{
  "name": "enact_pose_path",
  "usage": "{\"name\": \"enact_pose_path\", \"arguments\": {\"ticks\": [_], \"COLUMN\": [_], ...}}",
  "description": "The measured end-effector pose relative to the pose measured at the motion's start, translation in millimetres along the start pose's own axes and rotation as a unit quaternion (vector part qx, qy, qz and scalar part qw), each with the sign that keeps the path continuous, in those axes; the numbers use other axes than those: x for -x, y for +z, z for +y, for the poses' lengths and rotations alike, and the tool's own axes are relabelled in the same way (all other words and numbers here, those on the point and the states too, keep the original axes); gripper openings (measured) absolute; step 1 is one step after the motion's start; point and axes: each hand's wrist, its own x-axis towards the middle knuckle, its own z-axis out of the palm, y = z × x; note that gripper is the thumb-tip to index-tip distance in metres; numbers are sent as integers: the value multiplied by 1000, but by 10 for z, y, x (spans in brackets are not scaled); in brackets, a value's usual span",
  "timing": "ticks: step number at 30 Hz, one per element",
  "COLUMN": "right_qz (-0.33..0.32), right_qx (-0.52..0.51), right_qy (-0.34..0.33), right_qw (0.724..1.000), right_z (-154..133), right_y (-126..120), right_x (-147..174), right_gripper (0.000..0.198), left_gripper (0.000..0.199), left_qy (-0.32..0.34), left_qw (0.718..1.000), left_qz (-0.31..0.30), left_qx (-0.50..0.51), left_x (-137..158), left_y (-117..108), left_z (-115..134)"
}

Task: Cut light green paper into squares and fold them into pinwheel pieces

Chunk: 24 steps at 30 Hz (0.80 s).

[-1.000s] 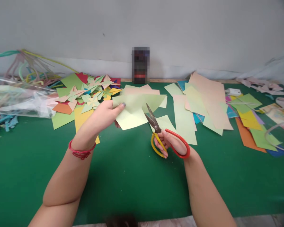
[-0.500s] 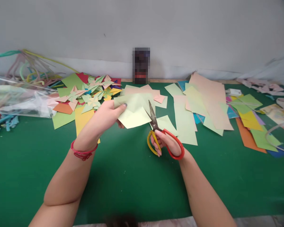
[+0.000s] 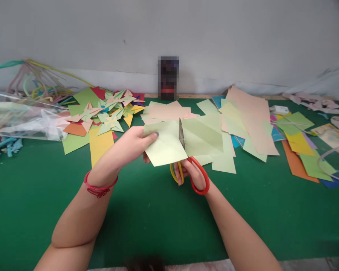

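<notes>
Pinched by its left edge, a pale green sheet of paper point(image 3: 165, 145) hangs above the table from my left hand point(image 3: 139, 143), thumb on top. My right hand point(image 3: 190, 173) grips scissors point(image 3: 199, 177) with one red and one yellow handle. Their dark blades stand within the paper, one blade showing above it. To the right of the blades, the paper's other part point(image 3: 205, 135) spreads out over the sheets behind. Whether that part is still joined along the whole line I cannot tell.
Folded paper pieces point(image 3: 111, 122) are heaped at the back left, near a clear plastic bag point(image 3: 31, 120). Pink sheets point(image 3: 166, 111) lie behind my hands. More coloured paper point(image 3: 299, 141) is at the right. A dark pixelated object point(image 3: 168, 79) stands against the wall.
My left hand has moved slightly right and down with the paper. The scissors have shifted a little left and their blades are now in the paper, which spreads on both sides.
</notes>
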Motion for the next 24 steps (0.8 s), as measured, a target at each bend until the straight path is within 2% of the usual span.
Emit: {"name": "enact_pose_path", "arguments": {"ticks": [7,24], "right_qz": [35,76], "right_qx": [35,51], "right_qy": [-4,-13], "right_qw": [999,996], "right_z": [16,7], "right_y": [17,65], "right_x": [13,36], "right_gripper": [33,30], "left_gripper": [21,24], "left_qy": [-2,12], "left_qw": [1000,999], "left_qz": [-23,-30], "left_qx": [8,-3], "left_x": [22,23], "left_y": [8,1], "left_z": [10,3]}}
